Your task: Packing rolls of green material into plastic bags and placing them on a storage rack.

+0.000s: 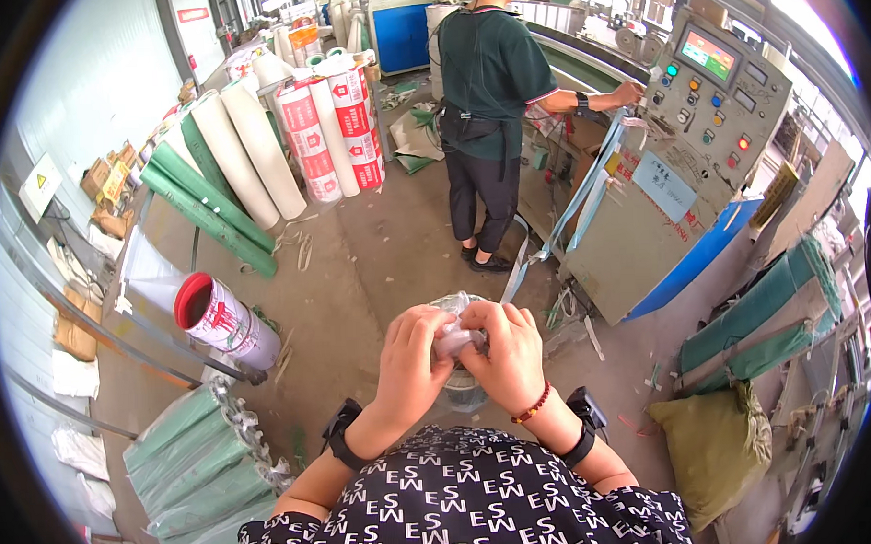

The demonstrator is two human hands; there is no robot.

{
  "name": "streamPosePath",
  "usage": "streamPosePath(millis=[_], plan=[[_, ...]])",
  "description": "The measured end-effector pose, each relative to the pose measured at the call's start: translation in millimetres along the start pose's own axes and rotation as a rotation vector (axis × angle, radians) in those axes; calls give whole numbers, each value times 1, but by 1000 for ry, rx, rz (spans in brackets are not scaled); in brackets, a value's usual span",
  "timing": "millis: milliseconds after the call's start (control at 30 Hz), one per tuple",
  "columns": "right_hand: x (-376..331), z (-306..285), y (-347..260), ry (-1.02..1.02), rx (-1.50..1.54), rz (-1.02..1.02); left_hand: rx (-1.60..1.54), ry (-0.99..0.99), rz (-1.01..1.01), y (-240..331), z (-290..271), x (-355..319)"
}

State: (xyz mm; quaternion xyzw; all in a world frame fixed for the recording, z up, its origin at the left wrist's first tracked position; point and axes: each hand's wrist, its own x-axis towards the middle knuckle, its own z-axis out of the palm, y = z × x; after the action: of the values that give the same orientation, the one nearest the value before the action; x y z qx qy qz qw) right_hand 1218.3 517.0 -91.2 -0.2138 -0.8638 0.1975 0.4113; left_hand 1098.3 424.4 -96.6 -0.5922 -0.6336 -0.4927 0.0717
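Observation:
Close together in front of my body, my left hand [410, 357] and my right hand [507, 356] pinch a bunched piece of clear plastic film [457, 342] between their fingers. The film looks twisted or gathered where the fingertips meet. Beneath it stands an upright round thing wrapped in clear plastic [462, 398], mostly hidden by my hands and wrists. I cannot make out what is inside the wrapping.
Ahead, a person in a dark green shirt [494, 73] reaches toward a grey control cabinet [680, 129]. Upright rolls [249, 154] stand at the back left. A red-rimmed tube bin [228, 322] and plastic-wrapped green rolls [188, 453] are at left; an olive sack [715, 449] lies at right.

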Motion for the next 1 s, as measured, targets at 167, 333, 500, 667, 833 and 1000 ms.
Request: streamPosePath(millis=[167,333,500,667,833,1000], plan=[[-4,-2,5,-181,401,279,-31,48,-68,-7,4,1],[3,-11,17,-474,1307,441,-298,-92,-276,-10,-7,9],[-5,-11,19,-77,225,0,-521,-57,-403,-15,11,-6],[0,-22,18,-156,254,54,-499,-55,-371,-8,13,-10],[-7,-18,24,-137,157,-13,-272,33,-198,-12,12,-4],[0,-14,33,-330,700,280,-383,-86,-183,-25,6,3]])
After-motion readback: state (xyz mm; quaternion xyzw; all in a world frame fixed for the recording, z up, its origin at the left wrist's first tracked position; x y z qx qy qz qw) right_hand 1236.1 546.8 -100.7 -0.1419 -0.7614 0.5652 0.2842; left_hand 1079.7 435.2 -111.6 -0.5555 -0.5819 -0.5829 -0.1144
